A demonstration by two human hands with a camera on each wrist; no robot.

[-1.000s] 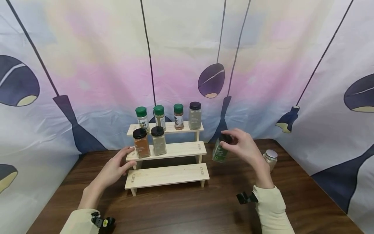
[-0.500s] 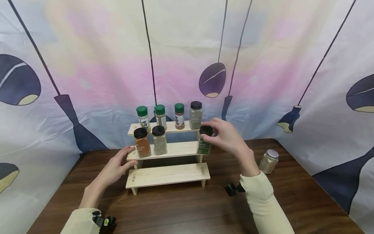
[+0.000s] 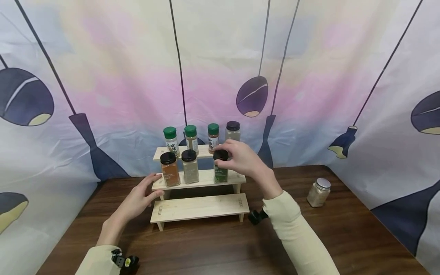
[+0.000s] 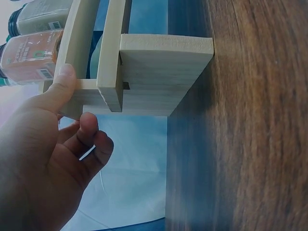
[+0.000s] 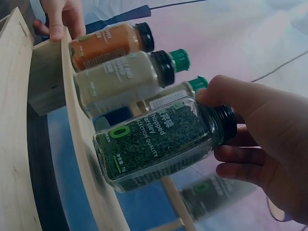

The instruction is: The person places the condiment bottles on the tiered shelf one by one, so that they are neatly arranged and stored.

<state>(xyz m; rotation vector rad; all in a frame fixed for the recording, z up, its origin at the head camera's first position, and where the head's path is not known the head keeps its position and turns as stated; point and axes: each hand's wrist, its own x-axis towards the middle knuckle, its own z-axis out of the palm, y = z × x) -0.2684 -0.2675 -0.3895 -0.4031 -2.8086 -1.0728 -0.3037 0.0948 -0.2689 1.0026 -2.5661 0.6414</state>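
In the head view my right hand [image 3: 243, 159] pinches the black cap of a jar of chopped parsley [image 3: 220, 175] at the middle tier of a wooden three-tier spice rack [image 3: 199, 208]. The jar of parsley [image 5: 154, 142] looks upright, its base at the board. My left hand [image 3: 139, 198] holds the left end of the middle board, thumb on its edge and the index finger partly hidden behind it in the left wrist view. An orange spice jar [image 3: 170, 173] and a pale spice jar [image 3: 190, 171] stand left of the parsley on that tier.
Green-capped shakers [image 3: 190, 141] and a black-capped jar [image 3: 233, 131], partly covered by my right hand, stand on the top tier. A silver-lidded jar [image 3: 318, 193] stands on the brown table [image 3: 206, 248] at right. A patterned cloth [image 3: 213, 57] hangs behind.
My right hand has carried the jar of parsley leftward from beside the rack to the middle tier, near the pale jar. My left hand has stayed at the rack's left end.
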